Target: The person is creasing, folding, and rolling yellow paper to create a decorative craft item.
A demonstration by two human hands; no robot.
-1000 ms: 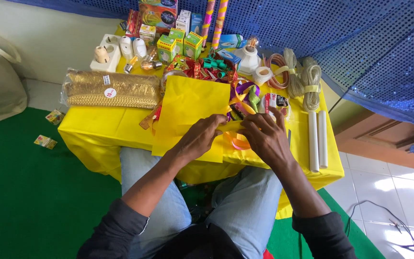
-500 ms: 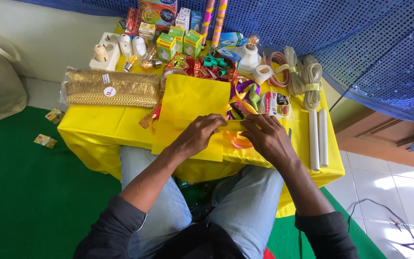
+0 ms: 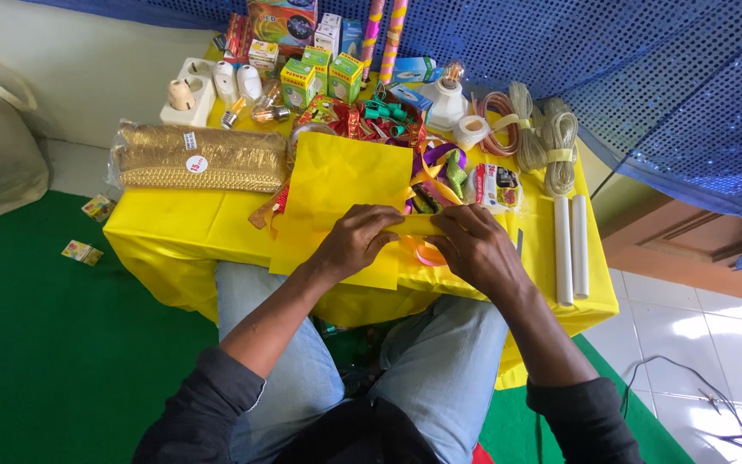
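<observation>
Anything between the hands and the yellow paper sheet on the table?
Nothing visible. The left hand rests directly on the yellow paper sheet, and the right hand pinches its right edge by the folded strip. The ribbons lie beyond the fingers, not between.

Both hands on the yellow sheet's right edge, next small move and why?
Probably press along the fold, away from the body. The left hand and right hand pinch a narrow folded strip at the right edge of the yellow paper sheet, fingertips nearly meeting. The strip looks creased only between the hands; the rest of the sheet lies flat, with the tangle of ribbons close beside it.
</observation>
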